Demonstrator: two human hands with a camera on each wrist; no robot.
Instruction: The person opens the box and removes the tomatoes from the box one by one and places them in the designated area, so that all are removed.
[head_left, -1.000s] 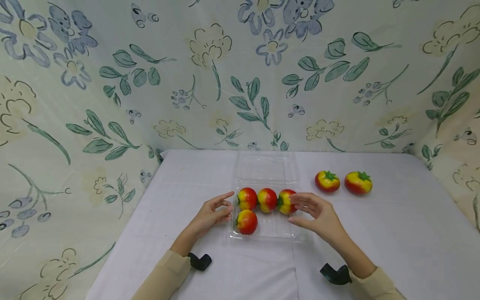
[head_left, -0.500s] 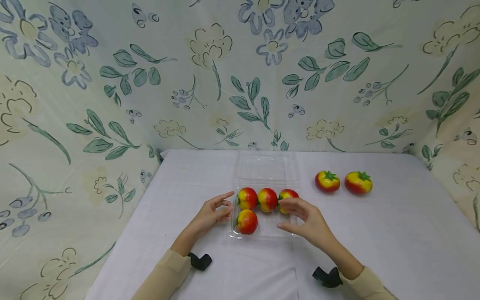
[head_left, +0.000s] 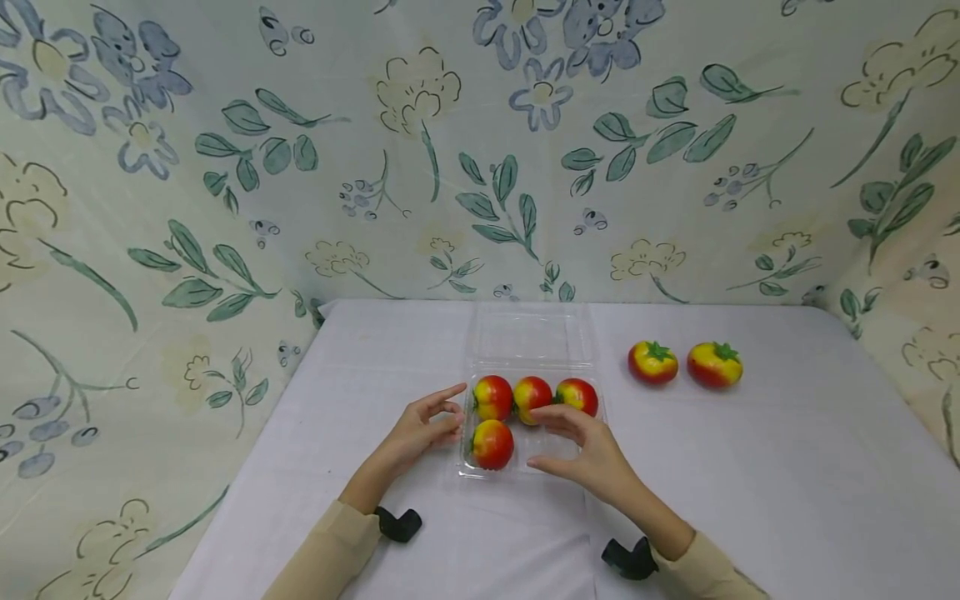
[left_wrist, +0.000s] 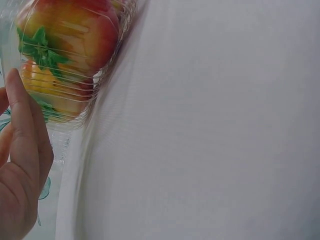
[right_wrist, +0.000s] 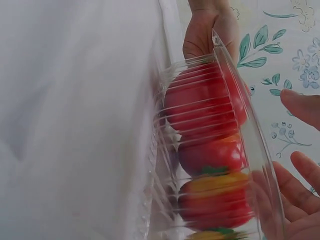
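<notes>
Four red-and-yellow fruits (head_left: 492, 445) sit in a clear plastic container (head_left: 523, 443): three along its far edge, one in its near left corner. Its lid (head_left: 528, 335) lies open towards the far edge of the tabletop (head_left: 750, 467). The left hand (head_left: 416, 427) is at the container's left edge, fingers loosely bent, grasping nothing; contact cannot be told. The right hand (head_left: 587, 454) is over the container's near right corner, thumb and fingers apart, grasping nothing. Two more fruits (head_left: 652, 363) rest side by side towards the tabletop's far right corner.
</notes>
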